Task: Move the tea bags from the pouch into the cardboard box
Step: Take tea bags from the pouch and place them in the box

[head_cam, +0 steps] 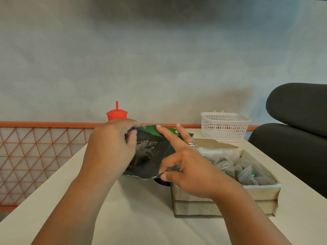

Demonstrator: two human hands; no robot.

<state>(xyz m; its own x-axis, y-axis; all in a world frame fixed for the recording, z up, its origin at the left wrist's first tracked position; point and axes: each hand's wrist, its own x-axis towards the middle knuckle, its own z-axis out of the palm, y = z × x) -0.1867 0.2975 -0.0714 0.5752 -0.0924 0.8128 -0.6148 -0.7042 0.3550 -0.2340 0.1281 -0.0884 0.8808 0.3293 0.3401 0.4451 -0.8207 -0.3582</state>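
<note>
Head view: the green foil pouch [150,156] with its dark silvery lining is held just above the pale bench [141,218], about midway across it, mouth turned toward the person. The left hand [113,147] grips the left side of the mouth, fingers curled over the edge. The right hand [187,167] pinches the near lip between thumb and one bent finger, while two other fingers stand out straight over the far lip. Touching the pouch's right side sits the open cardboard box [194,206], toward the bench's right edge, already well filled with translucent pyramid tea bags [246,174]. More bags seem to lie dimly inside the pouch.

The step in hand looks like spreading the mouth to reach what remains. The next move calls for one hand to let go and dip inside, or for tipping the pouch over the box; either way the mouth must stay wide and aimed past the box's near wall.

A red plastic cup [116,115] with a straw and a white plastic basket [224,126] stand along the far edge.
</note>
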